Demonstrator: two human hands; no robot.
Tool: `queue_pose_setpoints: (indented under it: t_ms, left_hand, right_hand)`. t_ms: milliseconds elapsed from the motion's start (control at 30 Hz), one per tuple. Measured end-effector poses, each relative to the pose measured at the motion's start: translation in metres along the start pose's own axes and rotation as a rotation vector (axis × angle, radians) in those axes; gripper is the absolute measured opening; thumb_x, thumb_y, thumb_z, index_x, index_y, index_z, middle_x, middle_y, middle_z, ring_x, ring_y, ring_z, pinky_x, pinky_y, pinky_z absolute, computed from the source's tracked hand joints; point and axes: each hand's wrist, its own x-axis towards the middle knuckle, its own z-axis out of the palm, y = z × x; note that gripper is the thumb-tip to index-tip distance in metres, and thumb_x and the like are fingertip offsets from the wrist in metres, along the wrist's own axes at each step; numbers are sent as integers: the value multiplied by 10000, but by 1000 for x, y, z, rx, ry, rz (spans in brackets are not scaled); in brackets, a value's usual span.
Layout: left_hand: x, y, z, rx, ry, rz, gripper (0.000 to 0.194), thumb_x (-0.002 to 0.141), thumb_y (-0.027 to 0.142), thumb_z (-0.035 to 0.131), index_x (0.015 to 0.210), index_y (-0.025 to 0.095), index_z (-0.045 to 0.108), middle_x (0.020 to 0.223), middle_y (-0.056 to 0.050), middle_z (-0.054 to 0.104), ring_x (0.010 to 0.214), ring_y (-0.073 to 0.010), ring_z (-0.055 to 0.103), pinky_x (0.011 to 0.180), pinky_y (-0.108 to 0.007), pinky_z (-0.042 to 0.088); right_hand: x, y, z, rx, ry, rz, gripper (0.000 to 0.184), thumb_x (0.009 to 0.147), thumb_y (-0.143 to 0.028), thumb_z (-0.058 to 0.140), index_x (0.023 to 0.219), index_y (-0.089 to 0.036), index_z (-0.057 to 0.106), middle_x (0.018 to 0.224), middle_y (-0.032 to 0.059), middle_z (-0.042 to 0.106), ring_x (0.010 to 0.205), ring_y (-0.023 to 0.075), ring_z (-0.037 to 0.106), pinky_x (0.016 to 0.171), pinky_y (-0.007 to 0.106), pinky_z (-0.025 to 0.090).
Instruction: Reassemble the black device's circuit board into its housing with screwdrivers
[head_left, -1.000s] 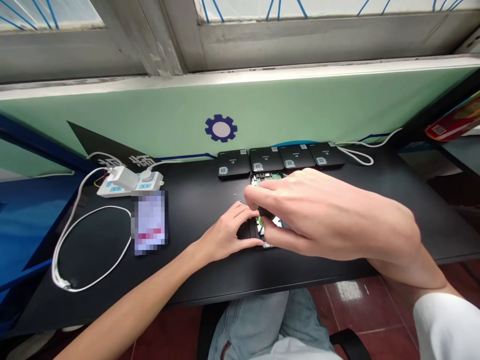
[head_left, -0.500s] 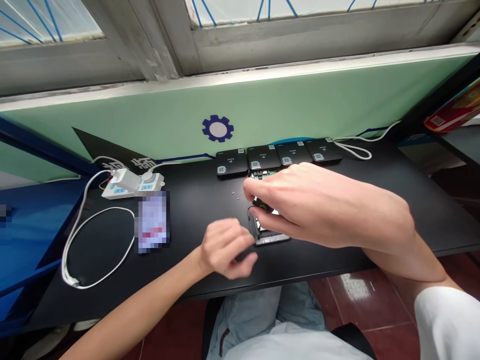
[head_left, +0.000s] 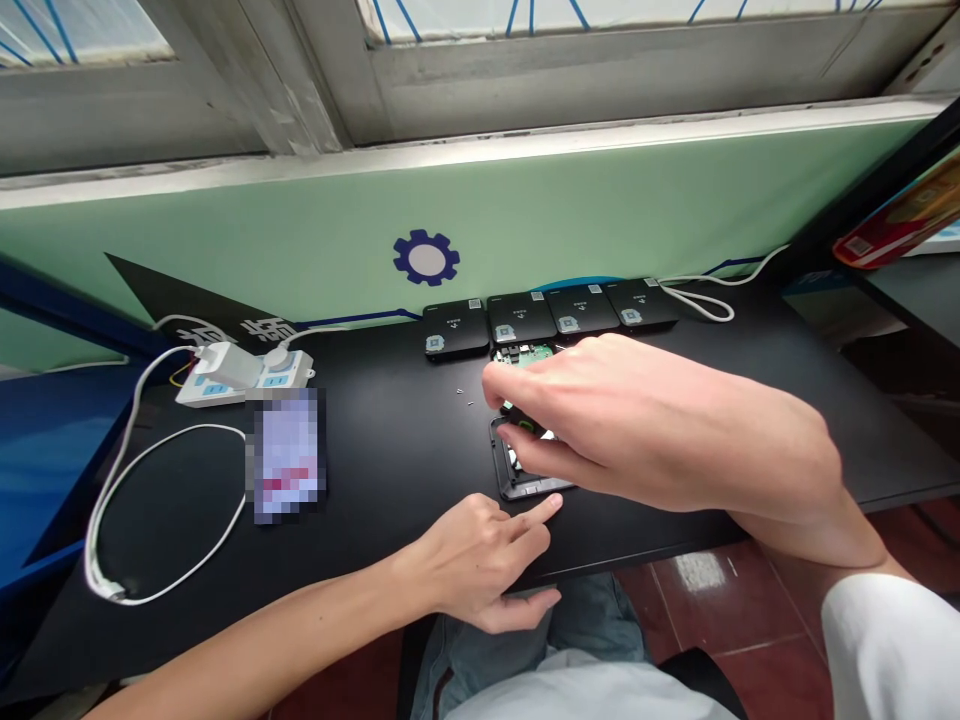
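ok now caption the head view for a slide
Right hand over an opened black casing and green circuit board, left hand nearby, four closed black devices behind.

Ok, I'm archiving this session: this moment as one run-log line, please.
left hand: index finger extended by opened device, contact unclear; right hand: holding dark object over it; behind: four black units; beside: tiny loose pieces
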Motion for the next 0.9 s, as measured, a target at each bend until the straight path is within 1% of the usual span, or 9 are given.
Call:
queue_pose_setpoints:
  t_ms: [133,233,333,400,433,533,633,733,900]
  left_hand:
    - [0,11,3,-203,-128,43,313,920,474,783,853,179,705,1570,-171,731,504,-162,691,369,-382,415]
    - [2,16,7,-540,-111,135,334,908,380,830,730,229,591,1324,-45,871,631,-159,782,447,-340,520]
    - [5,14,8,-666,-42,143,318,870,278,857,748,249,565,1231,-50,892,981,-251,873,825,-372,708]
    - [6,13,7,-688,-12,110,272,851,245,872,818,252,602,1258,-76,880,1178,-301,848,1111,-460,674]
    - [6,12,6,-698,35,95,255,868,225,856,837,254,604,1163,-67,892,1116,-277,860,1122,-451,668]
    - [5,5,-2,-596,300,-17,286,952,153,731,770,263,539,602,49,697,527,-134,679,652,-300,619]
    - [5,-14,-21,-347,474,-320,318,947,222,728,717,257,511,492,93,427,426,-105,422,491,-295,374]
    - [9,-38,-41,-198,457,-568,213,893,361,816,902,229,649,615,97,432,520,-99,394,536,-262,364]
    - [13,-51,-35,-196,267,-578,439,834,440,880,1182,227,719,888,11,624,715,-163,599,639,-278,468]
  right_hand:
    - [0,0,0,6,-12,14,149,1153,-313,509,1020,-246,513,686,-51,561,532,177,386,580,372,203]
    - [-1,1,0,28,-8,17,156,1152,-317,507,1011,-253,487,697,-45,570,543,181,397,583,374,199]
    - [-3,2,-1,42,-15,29,168,1152,-318,492,997,-258,466,706,-42,575,548,182,393,584,377,209]
    - [-3,1,-2,41,-13,29,176,1146,-327,482,985,-262,455,685,-49,553,544,183,375,585,381,218]
    - [-3,0,-4,50,-16,31,178,1137,-328,484,974,-264,450,677,-52,547,544,184,378,588,382,225]
    - [-3,-2,-7,104,-46,35,135,1083,-286,506,962,-263,453,716,-36,598,581,191,451,608,383,260]
    - [-3,0,-7,147,-57,20,97,1067,-266,512,989,-260,454,791,-18,651,624,197,498,624,382,291]
    - [-3,5,-6,182,-68,2,110,1100,-296,524,1019,-260,458,826,-13,653,667,204,534,634,378,319]
    - [-4,8,-12,217,-139,3,65,1101,-242,564,1061,-254,514,847,-11,649,715,208,575,657,373,351]
